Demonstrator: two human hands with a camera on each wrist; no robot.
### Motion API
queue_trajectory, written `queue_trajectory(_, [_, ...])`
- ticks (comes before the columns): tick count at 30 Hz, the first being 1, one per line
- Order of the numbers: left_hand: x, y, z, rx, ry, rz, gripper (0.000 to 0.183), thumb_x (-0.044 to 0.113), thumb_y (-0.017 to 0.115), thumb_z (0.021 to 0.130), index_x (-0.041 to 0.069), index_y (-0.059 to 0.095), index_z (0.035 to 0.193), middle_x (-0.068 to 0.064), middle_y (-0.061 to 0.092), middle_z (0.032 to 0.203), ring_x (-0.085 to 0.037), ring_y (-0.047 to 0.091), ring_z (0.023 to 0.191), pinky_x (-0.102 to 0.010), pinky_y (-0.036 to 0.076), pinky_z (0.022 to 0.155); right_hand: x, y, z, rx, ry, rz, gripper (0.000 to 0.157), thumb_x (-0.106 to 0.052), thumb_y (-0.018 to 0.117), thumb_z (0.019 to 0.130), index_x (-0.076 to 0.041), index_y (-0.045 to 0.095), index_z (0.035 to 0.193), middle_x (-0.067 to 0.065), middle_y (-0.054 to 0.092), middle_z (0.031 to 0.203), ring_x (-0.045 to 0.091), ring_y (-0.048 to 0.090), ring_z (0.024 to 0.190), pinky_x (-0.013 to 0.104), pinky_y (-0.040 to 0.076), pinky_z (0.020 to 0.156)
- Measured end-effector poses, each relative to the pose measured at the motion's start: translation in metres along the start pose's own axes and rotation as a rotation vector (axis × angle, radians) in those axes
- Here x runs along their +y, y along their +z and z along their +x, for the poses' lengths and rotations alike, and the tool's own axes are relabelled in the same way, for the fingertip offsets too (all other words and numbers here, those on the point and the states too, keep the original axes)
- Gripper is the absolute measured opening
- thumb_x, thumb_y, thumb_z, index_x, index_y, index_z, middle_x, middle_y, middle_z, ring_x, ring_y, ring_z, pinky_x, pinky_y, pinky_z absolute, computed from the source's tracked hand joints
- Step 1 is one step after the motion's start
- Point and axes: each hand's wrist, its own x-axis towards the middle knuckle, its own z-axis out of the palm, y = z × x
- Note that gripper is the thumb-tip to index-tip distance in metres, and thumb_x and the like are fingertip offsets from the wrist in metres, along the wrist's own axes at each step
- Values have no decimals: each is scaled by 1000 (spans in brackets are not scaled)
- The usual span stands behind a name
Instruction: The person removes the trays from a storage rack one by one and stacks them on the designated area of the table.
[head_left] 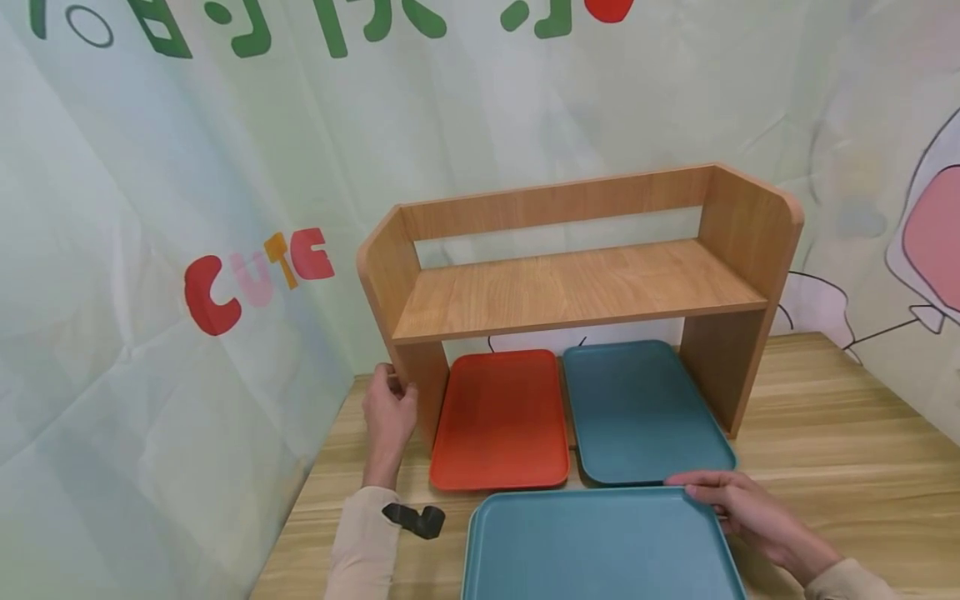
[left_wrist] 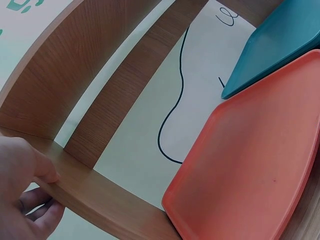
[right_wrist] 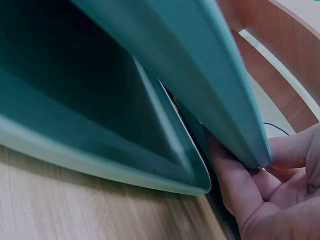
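Observation:
My left hand (head_left: 390,412) pinches the edge of the left side panel of a wooden desktop shelf (head_left: 577,287); the left wrist view shows thumb and fingers on either side of the board. At the front, my right hand (head_left: 738,510) grips the far right corner of a blue tray (head_left: 600,550). In the right wrist view this tray is tilted up above another blue-green tray (right_wrist: 100,167) lying on the table. Beneath the shelf, an orange-red tray (head_left: 502,417) lies on the left, beside a second blue tray (head_left: 645,417) on the right.
The wood-grain table (head_left: 832,467) extends to the right of the shelf. Behind it hangs a pale printed cloth (head_left: 247,150) with letters and drawings. A black strap device (head_left: 416,519) is on the left sleeve.

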Motion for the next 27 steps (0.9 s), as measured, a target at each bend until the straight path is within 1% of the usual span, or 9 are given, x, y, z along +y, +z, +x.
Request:
queue_trajectory(3, [0, 0, 0, 5, 7, -1, 25, 5, 54, 91, 2, 51, 115, -22, 62, 113, -32, 61, 97, -44, 52, 78, 0, 0, 2, 4, 1, -10, 37, -24, 48, 99, -5, 57, 130, -1, 66, 113, 15, 66, 96, 35, 56, 80])
queue_trajectory(7, [-1, 0, 0, 16, 18, 0, 24, 4, 55, 90, 1, 52, 113, -22, 63, 111, -32, 62, 96, -44, 52, 77, 2, 0, 5, 6, -1, -11, 35, -23, 49, 99, -8, 59, 128, -2, 67, 111, 14, 66, 95, 34, 56, 80])
queue_trajectory(11, [-1, 1, 0, 27, 37, 8, 23, 4, 55, 89, 0, 53, 111, -23, 64, 108, -33, 63, 93, -44, 52, 76, 4, 0, 6, 44, 25, -22, 35, -25, 51, 98, -8, 60, 127, -2, 67, 109, 14, 65, 94, 34, 55, 79])
queue_trajectory(15, [-1, 2, 1, 31, 46, 8, 23, 4, 55, 88, 0, 53, 111, -23, 65, 107, -33, 63, 92, -44, 52, 75, 7, 2, 6, 157, 71, -73, 38, -29, 56, 96, -3, 60, 123, -3, 64, 103, 12, 61, 88, 32, 55, 76])
queue_trajectory(18, [-2, 2, 1, 32, 44, 3, 23, 4, 55, 88, 0, 53, 111, -24, 65, 107, -33, 63, 92, -44, 52, 75, 10, 6, 6, 255, 95, -113, 35, -32, 58, 95, -3, 62, 114, -3, 60, 97, 11, 58, 83, 30, 53, 72])
queue_trajectory(20, [-2, 2, 1, 30, 40, 0, 23, 4, 55, 88, 0, 52, 111, -24, 65, 108, -33, 63, 93, -45, 52, 76, 10, 10, 7, 328, 106, -146, 33, -33, 59, 93, -4, 63, 108, -3, 60, 95, 12, 57, 82, 29, 52, 71])
queue_trajectory(23, [-2, 2, 1, 23, 35, -4, 24, 4, 55, 89, 0, 52, 112, -24, 64, 110, -33, 63, 95, -45, 53, 77, 9, 16, 8, 450, 131, -236, 35, -37, 63, 90, -5, 65, 105, -2, 62, 97, 13, 54, 85, 29, 49, 71])
queue_trajectory(25, [-2, 2, 1, 19, 33, -4, 24, 4, 55, 89, 1, 52, 113, -23, 63, 111, -33, 63, 96, -45, 53, 77, 7, 19, 9, 520, 136, -308, 39, -39, 66, 88, -5, 67, 106, 0, 64, 103, 14, 53, 91, 28, 47, 71])
queue_trajectory(27, [-2, 2, 1, 18, 30, -5, 24, 4, 55, 89, 1, 52, 113, -23, 63, 111, -33, 62, 96, -45, 53, 77, 6, 22, 9, 563, 139, -371, 40, -41, 67, 87, -6, 68, 106, 2, 65, 107, 16, 52, 95, 28, 46, 72])
